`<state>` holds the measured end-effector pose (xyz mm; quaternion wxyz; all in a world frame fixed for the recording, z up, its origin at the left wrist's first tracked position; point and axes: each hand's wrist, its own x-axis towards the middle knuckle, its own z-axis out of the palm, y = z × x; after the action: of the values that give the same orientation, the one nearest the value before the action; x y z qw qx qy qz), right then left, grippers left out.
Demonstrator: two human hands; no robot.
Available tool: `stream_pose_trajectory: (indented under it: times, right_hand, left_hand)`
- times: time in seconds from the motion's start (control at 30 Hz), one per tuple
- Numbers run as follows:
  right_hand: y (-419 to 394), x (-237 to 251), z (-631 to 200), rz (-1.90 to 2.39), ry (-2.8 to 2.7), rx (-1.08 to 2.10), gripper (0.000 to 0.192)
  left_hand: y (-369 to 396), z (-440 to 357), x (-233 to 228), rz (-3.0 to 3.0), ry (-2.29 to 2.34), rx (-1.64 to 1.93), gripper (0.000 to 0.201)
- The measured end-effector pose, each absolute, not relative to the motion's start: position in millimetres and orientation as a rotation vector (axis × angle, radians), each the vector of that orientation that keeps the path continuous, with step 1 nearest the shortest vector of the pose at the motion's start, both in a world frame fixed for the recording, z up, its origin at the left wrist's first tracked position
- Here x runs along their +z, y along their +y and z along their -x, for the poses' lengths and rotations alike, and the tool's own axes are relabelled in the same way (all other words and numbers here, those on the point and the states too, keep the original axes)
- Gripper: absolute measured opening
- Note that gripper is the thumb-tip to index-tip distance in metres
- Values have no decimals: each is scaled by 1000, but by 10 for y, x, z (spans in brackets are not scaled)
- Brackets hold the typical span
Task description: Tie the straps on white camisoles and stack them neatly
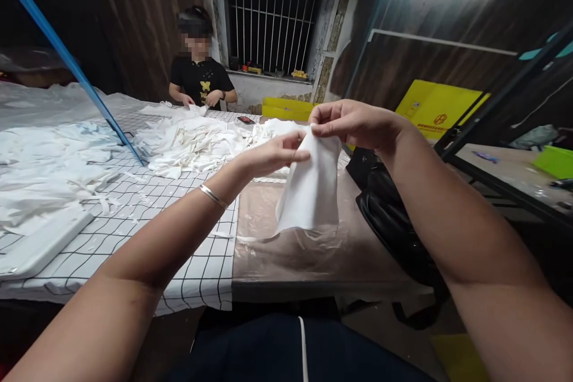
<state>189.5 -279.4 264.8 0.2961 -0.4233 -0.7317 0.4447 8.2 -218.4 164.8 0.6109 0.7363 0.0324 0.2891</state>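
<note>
A piece of white fabric [313, 191] hangs down in front of me above the table, held up between both hands. My right hand [340, 119] pinches its top edge between thumb and fingers. On the fabric's left side, my left hand [289, 152] grips it, the thumb lying across the front and the other fingers partly hidden behind. A thin white strip [250, 239] trails from its lower left corner toward the checked cloth. Beyond my hands lies a heap of white fabric pieces [192, 143] on the table.
More white pieces [49, 155] pile up at the left, near a white flat case [49, 245]. A blue pole [76, 65] slants over the table. Across from me a person [201, 74] handles white fabric. A black bag [385, 209] sits at the right edge, a yellow box [443, 107] behind.
</note>
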Motion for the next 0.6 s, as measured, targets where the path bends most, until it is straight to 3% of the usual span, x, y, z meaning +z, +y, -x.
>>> stream_pose_trajectory:
  times: [0.1,0.23,0.4,0.6]
  right_hand:
    - [-2833,2782,-2091,1172,-1885,1053,32]
    - [-2884,2930,-2466,1217,-1800,946,36]
    - [-2979,2987,-2889,1254,-1708,862,45]
    - [-3058,2945,-3085,1354,-1722,839,41]
  left_hand:
    - [-2280,4,1497,-1654,174,409,38]
    - [-2238,232,1472,-1668,304,361,28]
    - [-2096,577,1859,-1792,369,441,26]
    - [-2138,832,2350,-1958,356,628,24]
